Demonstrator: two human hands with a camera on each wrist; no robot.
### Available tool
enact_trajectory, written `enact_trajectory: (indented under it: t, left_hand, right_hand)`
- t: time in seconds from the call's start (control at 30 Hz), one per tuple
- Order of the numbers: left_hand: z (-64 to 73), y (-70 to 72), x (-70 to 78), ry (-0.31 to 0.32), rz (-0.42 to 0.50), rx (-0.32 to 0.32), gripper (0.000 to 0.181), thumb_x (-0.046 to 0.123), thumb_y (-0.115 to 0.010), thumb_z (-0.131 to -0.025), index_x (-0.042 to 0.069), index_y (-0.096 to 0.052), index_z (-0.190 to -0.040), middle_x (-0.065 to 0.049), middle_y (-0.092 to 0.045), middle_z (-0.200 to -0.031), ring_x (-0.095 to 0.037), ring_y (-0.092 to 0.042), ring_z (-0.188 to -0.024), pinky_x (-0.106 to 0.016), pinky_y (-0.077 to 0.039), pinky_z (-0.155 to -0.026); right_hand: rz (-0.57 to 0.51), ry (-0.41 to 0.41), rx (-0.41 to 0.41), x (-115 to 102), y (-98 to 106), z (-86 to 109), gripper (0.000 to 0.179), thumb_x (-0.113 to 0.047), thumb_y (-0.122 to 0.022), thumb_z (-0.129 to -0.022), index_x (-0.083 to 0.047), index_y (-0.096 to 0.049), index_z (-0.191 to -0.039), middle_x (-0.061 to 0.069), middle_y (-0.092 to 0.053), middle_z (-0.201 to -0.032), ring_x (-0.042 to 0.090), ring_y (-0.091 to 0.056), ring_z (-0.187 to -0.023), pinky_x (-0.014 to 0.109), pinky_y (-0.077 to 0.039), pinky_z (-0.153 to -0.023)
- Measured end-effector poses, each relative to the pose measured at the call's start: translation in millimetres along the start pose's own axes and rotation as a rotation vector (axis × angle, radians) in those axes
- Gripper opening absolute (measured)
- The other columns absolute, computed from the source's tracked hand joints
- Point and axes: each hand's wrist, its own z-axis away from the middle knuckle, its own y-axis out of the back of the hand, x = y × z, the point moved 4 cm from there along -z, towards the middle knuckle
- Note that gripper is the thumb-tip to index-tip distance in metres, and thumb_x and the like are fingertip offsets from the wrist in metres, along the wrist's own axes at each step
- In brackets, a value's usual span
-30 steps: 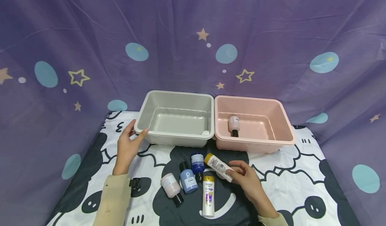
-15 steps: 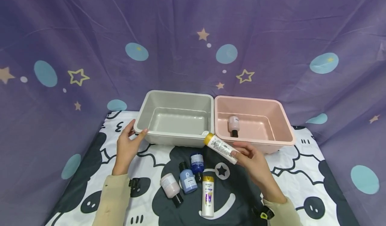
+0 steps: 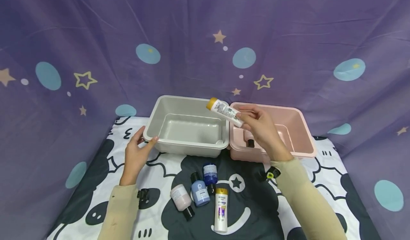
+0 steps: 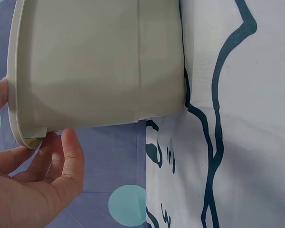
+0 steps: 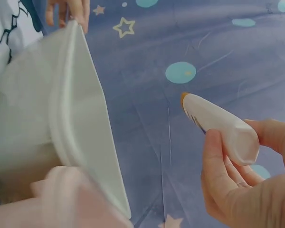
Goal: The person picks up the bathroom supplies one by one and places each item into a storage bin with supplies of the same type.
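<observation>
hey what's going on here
A person's right hand holds a yellow-capped white bottle raised over the gray bin and pink bin; the left hand holds the gray bin's rim. A black-capped bottle lies in the pink bin. On the cloth lie a pale pink bottle, two blue bottles and another white bottle.

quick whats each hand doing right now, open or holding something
Left hand: gripping the grey bin at its near left corner.
Right hand: holding a yellow-capped white bottle.
</observation>
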Motion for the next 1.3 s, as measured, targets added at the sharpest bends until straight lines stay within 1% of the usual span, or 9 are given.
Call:
enact_trajectory:
  t: [0.07, 0.23, 0.4, 0.57, 0.73, 0.93, 1.13, 1.23, 1.3]
  left_hand:
    - [0.4, 0.4, -0.2, 0.001, 0.006, 0.003, 0.078, 0.046, -0.072, -0.091, 0.011, -0.041, -0.154, -0.014, -0.050, -0.147, -0.032, -0.047, -0.127, -0.049, -0.046, -0.095]
    - [0.1, -0.4, -0.7, 0.004, 0.019, 0.008, 0.077, 0.044, -0.074, -0.091, 0.011, -0.042, -0.153, -0.014, -0.051, -0.145, -0.031, -0.048, -0.125, -0.048, -0.045, -0.096]
    - [0.4, -0.8, -1.1, 0.005, 0.025, 0.015, 0.076, 0.043, -0.074, -0.091, 0.011, -0.043, -0.153, -0.014, -0.053, -0.143, -0.030, -0.048, -0.124, -0.046, -0.045, -0.095]
    - [-0.8, -2.7, -0.9, -0.002, 0.030, 0.008, 0.076, 0.042, -0.075, -0.091, 0.011, -0.044, -0.152, -0.013, -0.055, -0.141, -0.028, -0.050, -0.122, -0.043, -0.045, -0.094]
    - [-2.3, -2.1, -2.2, -0.012, 0.030, 0.015, 0.075, 0.041, -0.076, -0.090, 0.011, -0.045, -0.152, -0.013, -0.056, -0.140, -0.027, -0.050, -0.121, -0.043, -0.046, -0.094]
    - [-2.6, -1.3, -3.6, -0.027, 0.035, 0.025, 0.074, 0.040, -0.076, -0.090, 0.012, -0.046, -0.151, -0.014, -0.056, -0.140, -0.029, -0.051, -0.121, -0.047, -0.046, -0.096]
    - [-3.4, -2.1, -5.3, -0.033, 0.026, 0.029, 0.074, 0.041, -0.076, -0.090, 0.012, -0.046, -0.151, -0.012, -0.056, -0.140, -0.027, -0.051, -0.120, -0.036, -0.047, -0.090]
    - [-3.6, -2.0, -5.8, -0.035, 0.023, 0.033, 0.074, 0.041, -0.076, -0.090, 0.011, -0.047, -0.151, -0.012, -0.056, -0.140, -0.026, -0.051, -0.120, -0.033, -0.047, -0.088]
    - [-3.8, -1.7, -6.4, -0.030, 0.023, 0.033, 0.074, 0.042, -0.076, -0.090, 0.012, -0.046, -0.151, -0.012, -0.056, -0.140, -0.026, -0.051, -0.120, -0.034, -0.047, -0.089]
  right_hand:
    - [0.008, -0.012, -0.003, -5, -7, -17.1, 0.036, -0.002, -0.067, -0.094, 0.008, -0.057, -0.127, 0.014, -0.066, -0.106, 0.019, -0.067, -0.090, 0.030, -0.059, -0.075]
    - [-0.023, -0.052, -0.022, -3, -26, -58.4, 0.036, -0.001, -0.070, -0.092, 0.009, -0.058, -0.124, 0.018, -0.062, -0.107, 0.020, -0.067, -0.082, 0.037, -0.059, -0.079]
    - [-0.027, -0.140, -0.055, 18, -46, -92.4, 0.039, -0.001, -0.070, -0.092, 0.012, -0.055, -0.126, 0.018, -0.059, -0.112, 0.021, -0.065, -0.082, 0.039, -0.058, -0.083]
    - [0.016, -0.200, -0.056, 40, -56, -113.7, 0.025, 0.000, -0.068, -0.093, 0.011, -0.058, -0.114, 0.018, -0.060, -0.110, 0.022, -0.064, -0.086, 0.040, -0.058, -0.083]
    - [0.082, -0.235, -0.067, 53, -64, -124.6, 0.020, 0.001, -0.067, -0.093, 0.010, -0.058, -0.109, 0.018, -0.060, -0.106, 0.018, -0.060, -0.075, 0.040, -0.058, -0.082]
    - [0.120, -0.276, -0.072, 64, -68, -129.3, 0.017, 0.003, -0.066, -0.092, 0.012, -0.058, -0.105, 0.017, -0.059, -0.101, 0.018, -0.058, -0.072, 0.039, -0.058, -0.082]
    - [0.125, -0.284, -0.049, 69, -68, -131.2, 0.006, 0.005, -0.064, -0.092, 0.008, -0.060, -0.095, 0.016, -0.060, -0.094, 0.022, -0.063, -0.076, 0.041, -0.057, -0.083]
    - [0.106, -0.284, -0.040, 70, -68, -131.5, 0.005, 0.006, -0.060, -0.093, 0.006, -0.057, -0.096, 0.017, -0.060, -0.095, 0.024, -0.063, -0.077, 0.042, -0.057, -0.086]
    - [0.095, -0.284, -0.038, 70, -68, -132.0, 0.006, 0.006, -0.059, -0.094, 0.007, -0.057, -0.099, 0.018, -0.060, -0.098, 0.024, -0.063, -0.076, 0.042, -0.056, -0.087]
